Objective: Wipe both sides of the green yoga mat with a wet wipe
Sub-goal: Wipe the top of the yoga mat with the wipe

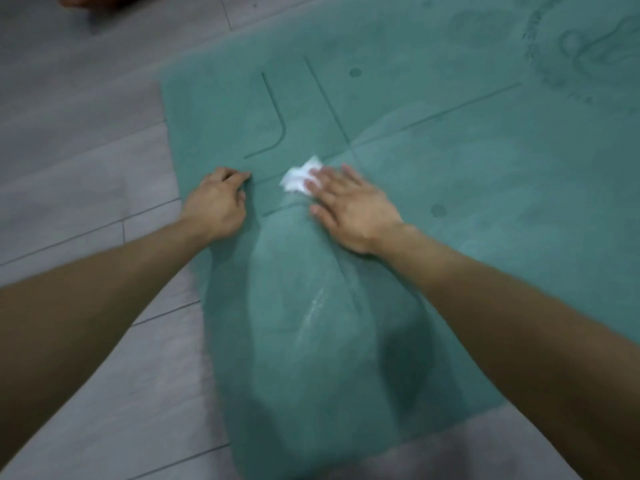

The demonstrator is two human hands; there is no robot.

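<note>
The green yoga mat (433,161) lies flat on the floor, its printed guide lines facing up. A crumpled white wet wipe (298,177) lies on the mat near its left end. My right hand (349,206) presses flat on the wipe with straight fingers, which cover part of it. My left hand (218,199) rests on the mat near its left edge, fingers curled down onto the surface, holding nothing. A wet, shiny streak (315,306) runs down the mat below my right hand.
Grey wood-look floor planks (79,140) surround the mat on the left and at the bottom. A dark blurred shape (90,0) sits at the top left edge of the view. A faint circular emblem (588,53) marks the mat at top right.
</note>
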